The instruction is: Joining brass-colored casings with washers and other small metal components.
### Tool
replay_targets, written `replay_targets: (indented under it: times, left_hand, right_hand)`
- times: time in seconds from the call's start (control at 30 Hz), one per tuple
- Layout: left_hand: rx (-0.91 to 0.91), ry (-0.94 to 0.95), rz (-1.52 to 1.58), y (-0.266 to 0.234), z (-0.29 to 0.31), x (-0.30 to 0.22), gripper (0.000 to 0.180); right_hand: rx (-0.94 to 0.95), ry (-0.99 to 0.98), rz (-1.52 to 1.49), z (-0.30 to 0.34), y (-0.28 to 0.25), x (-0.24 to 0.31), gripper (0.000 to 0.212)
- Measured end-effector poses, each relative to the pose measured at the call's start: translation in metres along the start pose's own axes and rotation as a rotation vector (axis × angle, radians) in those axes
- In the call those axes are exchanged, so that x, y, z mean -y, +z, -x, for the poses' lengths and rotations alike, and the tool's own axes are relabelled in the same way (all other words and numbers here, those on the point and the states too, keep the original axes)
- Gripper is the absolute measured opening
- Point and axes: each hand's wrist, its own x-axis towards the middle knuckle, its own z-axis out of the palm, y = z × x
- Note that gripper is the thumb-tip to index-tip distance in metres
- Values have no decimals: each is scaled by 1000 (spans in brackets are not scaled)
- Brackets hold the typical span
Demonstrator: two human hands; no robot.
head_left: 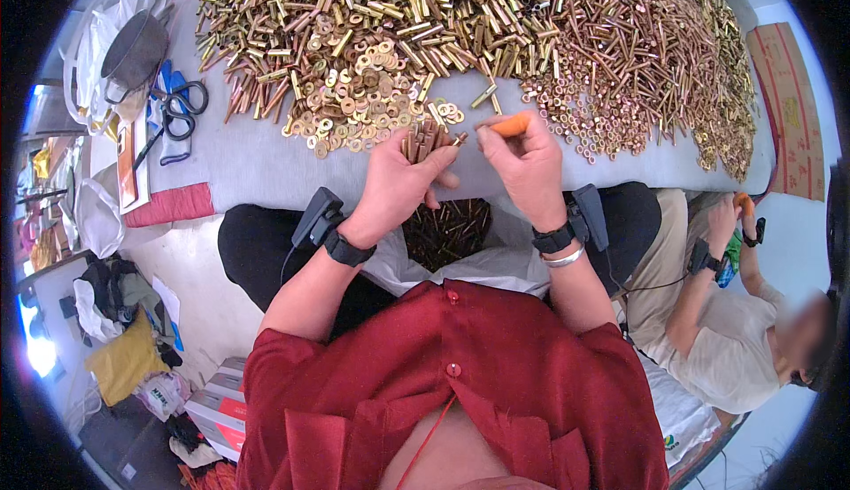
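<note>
A bunch of brassy metal sleeve anchors [426, 141] is wrapped in the fingers of my left hand [396, 178], held just off the near edge of the table. One threaded end pokes out to the right. Close beside it, my right hand [529, 169] has its fingers curled and pinched, an orange finger cover [511, 125] on one of them. Whatever sits in that pinch is too small to make out. Flat washers [367, 92] lie beyond my left hand, and small nuts [589, 127] lie beyond my right. Metal sleeves [443, 12] are heaped at the back.
Thin bolts [620, 38] are piled at the right. Between my legs a white sack [513, 255] holds dark metal pieces [447, 231]. Black scissors [181, 109] and a dark bowl [135, 52] are at the left. A co-worker [717, 339] sits at the right.
</note>
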Motion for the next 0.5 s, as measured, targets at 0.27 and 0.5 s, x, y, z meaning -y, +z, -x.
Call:
replay_targets:
  times: [0.27, 0.5]
  left_hand:
    - [-12, 8, -99, 4, 3, 2, 20]
    - [-21, 16, -157, 5, 5, 3, 18]
  right_hand:
    - [92, -57, -154, 8, 5, -1, 13]
    - [214, -231, 197, 3, -8, 14, 20]
